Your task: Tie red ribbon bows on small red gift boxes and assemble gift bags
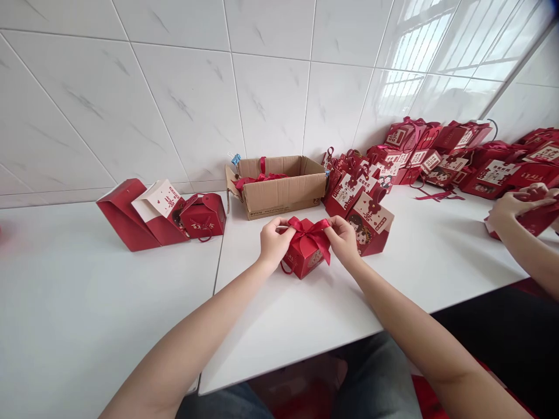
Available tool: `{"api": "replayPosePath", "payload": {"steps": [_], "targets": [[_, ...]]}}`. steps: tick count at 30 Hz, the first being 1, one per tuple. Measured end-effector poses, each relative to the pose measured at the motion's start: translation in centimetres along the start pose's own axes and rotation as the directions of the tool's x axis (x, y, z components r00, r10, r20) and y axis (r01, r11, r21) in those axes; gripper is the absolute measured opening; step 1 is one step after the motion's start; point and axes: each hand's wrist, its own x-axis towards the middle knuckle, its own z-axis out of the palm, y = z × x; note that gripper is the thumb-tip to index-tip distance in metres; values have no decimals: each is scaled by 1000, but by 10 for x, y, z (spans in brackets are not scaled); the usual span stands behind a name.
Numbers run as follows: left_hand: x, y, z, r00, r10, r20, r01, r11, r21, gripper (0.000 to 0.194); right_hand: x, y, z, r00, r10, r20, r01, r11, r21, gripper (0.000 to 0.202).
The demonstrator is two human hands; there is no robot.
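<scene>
A small red gift box [301, 259] stands on the white table in front of me, with a red ribbon bow [308, 231] tied on its top. My left hand [276, 240] pinches the bow's left loop between thumb and fingers. On the other side, my right hand [344, 237] grips the right loop the same way. One ribbon tail hangs down the box's right front face. A thin red cord handle [286, 267] shows at the lower left of the box.
An open cardboard box [283, 198] holding red ribbons stands by the tiled wall. Red gift boxes [148, 215] sit at left; a taller patterned box [371, 224] and several stacked ones [406, 145] fill the right. A co-worker's hands [519, 203] handle another box far right.
</scene>
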Motion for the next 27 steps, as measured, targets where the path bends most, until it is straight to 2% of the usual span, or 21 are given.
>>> {"api": "replayPosePath", "payload": {"steps": [9, 16, 19, 21, 25, 27], "targets": [[-7, -2, 2, 998, 55, -28, -54, 998, 25, 13, 1, 0, -2, 999, -21, -32, 19, 999, -45, 17], [-6, -2, 1, 998, 50, -35, -49, 998, 27, 17, 2, 2, -3, 999, -21, -29, 19, 998, -67, 16], [-5, -2, 1, 998, 42, -38, -42, 999, 15, 13, 3, 2, -5, 999, -21, 33, 22, 999, -25, 16], [-4, -1, 0, 999, 38, -38, -37, 999, 7, 14, 3, 2, -7, 990, -47, 135, 38, 997, 73, 18], [-1, 1, -2, 1000, 25, -5, -25, 999, 20, 18, 3, -3, -12, 935, -140, 325, 32, 949, 315, 41], [1, 2, -2, 1000, 13, 25, -13, 999, 36, 17, 2, -8, -12, 936, -98, 338, -7, 955, 295, 39]]}}
